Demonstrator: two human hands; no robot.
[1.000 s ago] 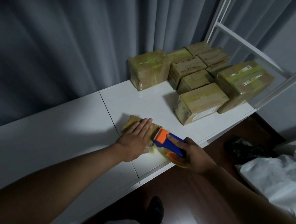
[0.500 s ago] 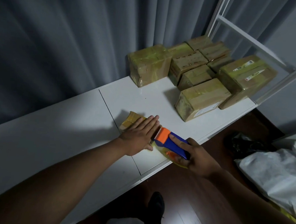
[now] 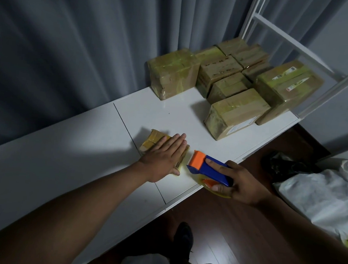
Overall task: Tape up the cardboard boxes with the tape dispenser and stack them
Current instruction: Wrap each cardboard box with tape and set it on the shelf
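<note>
At the table's near edge, the right hand grips a blue and orange plastic tape dispenser, fingers curled round its body and index finger laid along the top; its orange head seems just clear of the box. The left hand lies flat, fingers straight and together, on a small flat tape-wrapped cardboard box. Toward the white table's far right corner sit taped brown cardboard boxes, clustered.

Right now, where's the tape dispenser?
In the head view, the tape dispenser is at the white table's front edge, held in the right hand, just right of the small box under the left hand.
</note>
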